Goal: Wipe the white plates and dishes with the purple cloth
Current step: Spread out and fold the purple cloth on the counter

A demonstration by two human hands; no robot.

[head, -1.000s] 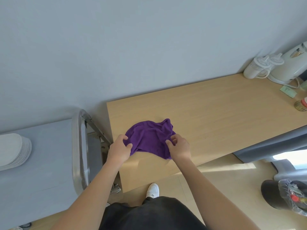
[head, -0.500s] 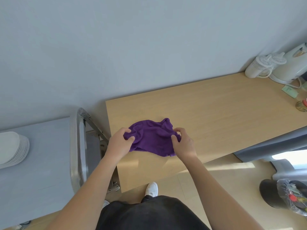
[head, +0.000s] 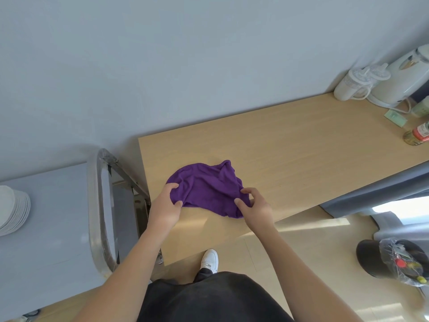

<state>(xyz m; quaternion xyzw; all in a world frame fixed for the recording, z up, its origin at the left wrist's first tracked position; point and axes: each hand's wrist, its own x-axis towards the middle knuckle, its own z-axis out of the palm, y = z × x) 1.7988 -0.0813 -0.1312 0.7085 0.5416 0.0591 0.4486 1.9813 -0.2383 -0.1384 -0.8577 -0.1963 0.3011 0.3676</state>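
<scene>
Since a second ago the two hands have drawn apart a little, so the cloth lies wider between them than it did.

Far left, the stack of white plates (head: 14,209) sits untouched on a grey cart (head: 53,205), at the very edge of what I can see. A steel handle (head: 96,205) rises between the cart and the wooden table (head: 301,147). The left hand (head: 166,205) pinches the left edge of the purple cloth (head: 206,189), thumb on top and fingers curled under. The cloth is rumpled, mostly resting on the table near its front left corner. The right hand (head: 255,206) pinches its near right corner between thumb and forefinger. At the table's far right end stand a white kettle (head: 404,82) and some lidded cups (head: 352,84), well apart from the work.

No wiping has begun, I'd say; the cloth is only being readied. The trouble I foresee lies to the left. The plates are well away from the cloth, beyond that handle. Reaching across could clip the rail or nudge the stack. A plate lifted one-handed, with the cloth bunched in the other, could slip.
</scene>
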